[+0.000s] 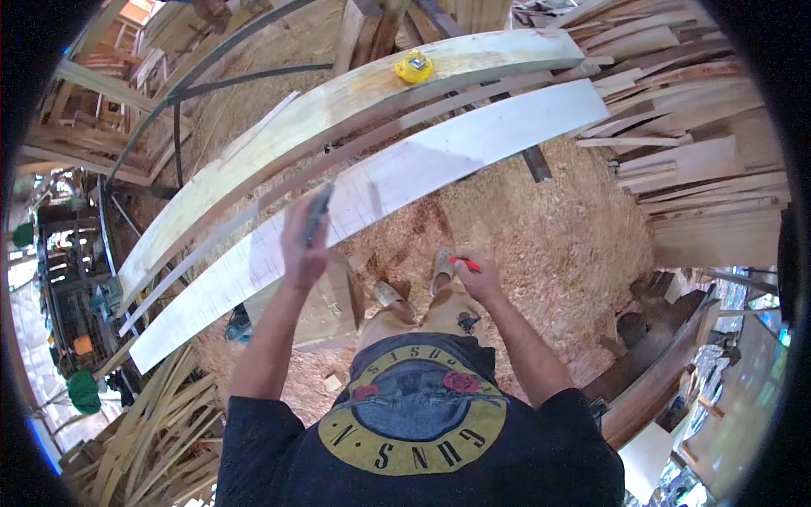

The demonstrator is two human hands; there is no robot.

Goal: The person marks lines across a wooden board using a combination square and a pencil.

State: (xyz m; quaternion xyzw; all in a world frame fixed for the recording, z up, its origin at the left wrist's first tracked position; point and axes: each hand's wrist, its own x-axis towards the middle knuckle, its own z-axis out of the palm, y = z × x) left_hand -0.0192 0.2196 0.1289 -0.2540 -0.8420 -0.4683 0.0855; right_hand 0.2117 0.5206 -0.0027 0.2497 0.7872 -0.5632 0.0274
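Note:
My left hand point(304, 253) is closed around a dark, elongated object point(318, 211), blurred so that I cannot make out its kind. Hand and object are over a long, pale curved board point(473, 139); whether they touch it is unclear. Thin cross lines mark the board's left part. My right hand point(479, 280) grips a red pencil or marker point(465, 264) in front of my body, away from the board. Beyond it lies a thicker curved wooden beam point(321, 127), with a yellow tape measure point(414, 67) resting on top.
Sawdust and shavings point(541, 228) cover the floor around my feet. Stacked planks point(701, 169) line the right side, and offcut strips point(152, 431) are heaped at lower left. A wooden block point(325, 300) stands under the board's near side. Curved metal bars point(253, 80) arch at upper left.

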